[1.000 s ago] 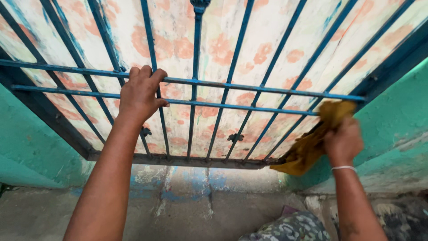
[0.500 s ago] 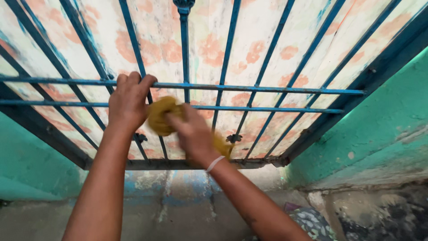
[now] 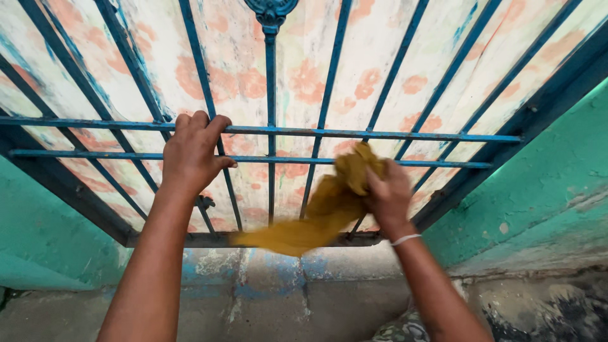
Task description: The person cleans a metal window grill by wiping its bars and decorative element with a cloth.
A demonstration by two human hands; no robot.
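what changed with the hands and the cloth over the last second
The right hand, gripping the mustard-yellow cloth throughout, swept from the blue metal grille's right edge across to beside the left hand, then back to mid-right, cloth trailing left. The left hand kept clutching the upper crossbar.

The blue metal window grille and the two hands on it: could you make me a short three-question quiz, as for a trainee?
1. True or false: the left hand grips the upper horizontal bar of the blue metal window grille.
2. What does the right hand hold? A) a paintbrush B) a mustard-yellow cloth C) a sponge
3. Fill in: the wall beside the grille is painted ____.

Key
1. True: its fingers curl over that bar.
2. B: the mustard-yellow cloth is bunched in the grip, its tail trailing left.
3. Green.
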